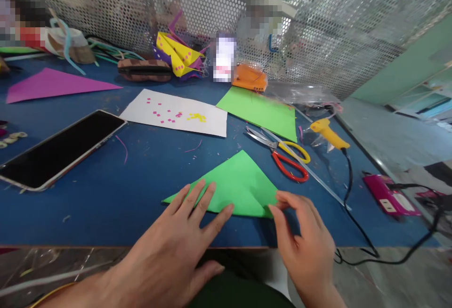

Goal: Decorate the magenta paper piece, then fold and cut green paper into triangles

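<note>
A green sheet of paper [236, 185], folded into a triangle, lies near the front edge of the blue table. My left hand [187, 232] rests flat across its left part, fingers spread and fingertips on the paper. At the right corner, the thumb and bent forefinger of my right hand [305, 237] pinch the paper's edge. The other right fingers are curled and partly hidden. Just beyond the paper, to the right, lie scissors [275, 150] with one red and one yellow handle, next to a thin clear glue stick [318, 181].
Behind lie a white sheet with small paper bits [176, 131], a light green sheet [261, 110] and a purple paper triangle [52, 84]. A phone [63, 150] is at left; a yellow glue gun [330, 133] and pink power strip [390, 195], both corded, at right. Perforated metal mesh [197, 2] stands behind.
</note>
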`<state>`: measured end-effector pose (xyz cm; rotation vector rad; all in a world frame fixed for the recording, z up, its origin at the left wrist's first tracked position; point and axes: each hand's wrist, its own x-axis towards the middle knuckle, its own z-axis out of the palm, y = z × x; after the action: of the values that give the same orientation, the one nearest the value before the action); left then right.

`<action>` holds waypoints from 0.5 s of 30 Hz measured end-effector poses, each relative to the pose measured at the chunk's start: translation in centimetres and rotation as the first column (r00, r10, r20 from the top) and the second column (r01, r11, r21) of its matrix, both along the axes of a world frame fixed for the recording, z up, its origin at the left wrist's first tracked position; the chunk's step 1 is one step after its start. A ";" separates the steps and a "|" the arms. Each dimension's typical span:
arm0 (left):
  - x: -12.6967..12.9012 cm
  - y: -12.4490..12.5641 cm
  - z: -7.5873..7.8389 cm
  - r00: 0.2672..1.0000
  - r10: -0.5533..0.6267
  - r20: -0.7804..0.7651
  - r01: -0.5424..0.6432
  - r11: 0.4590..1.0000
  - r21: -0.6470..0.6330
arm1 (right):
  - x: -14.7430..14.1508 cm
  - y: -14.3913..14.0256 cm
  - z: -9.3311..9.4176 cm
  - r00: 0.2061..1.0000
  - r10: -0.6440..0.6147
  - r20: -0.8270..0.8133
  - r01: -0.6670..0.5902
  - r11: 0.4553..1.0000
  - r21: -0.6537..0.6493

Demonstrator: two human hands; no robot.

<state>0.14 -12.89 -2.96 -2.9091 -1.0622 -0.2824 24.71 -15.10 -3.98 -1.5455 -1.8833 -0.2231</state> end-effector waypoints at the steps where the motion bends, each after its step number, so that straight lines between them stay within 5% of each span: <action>1: 0.0 0.0 0.0 1.000 0.000 0.000 0.000 1.000 0.000 | 0.1 -0.4 0.0 0.997 0.057 0.052 -0.060 0.996 0.060; 3: -0.1 -0.1 -0.1 1.000 -0.002 0.000 0.002 1.000 0.002 | 0.1 -1.1 0.0 0.950 0.243 0.196 -0.263 0.961 0.082; 6: 0.0 -0.2 -0.2 1.000 0.019 0.013 -0.019 1.000 0.004 | -0.4 -1.5 -0.2 0.818 0.451 0.357 -0.464 0.884 -0.055; 15: 0.2 -0.3 -0.7 0.998 0.054 0.041 -0.054 0.999 0.007 | -1.1 -1.6 -1.1 0.783 0.430 0.449 -0.404 0.901 -0.158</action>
<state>0.33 -13.21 -3.68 -2.8743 -1.1407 -0.3440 23.63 -16.73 -5.11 -1.1181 -2.5882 -0.3779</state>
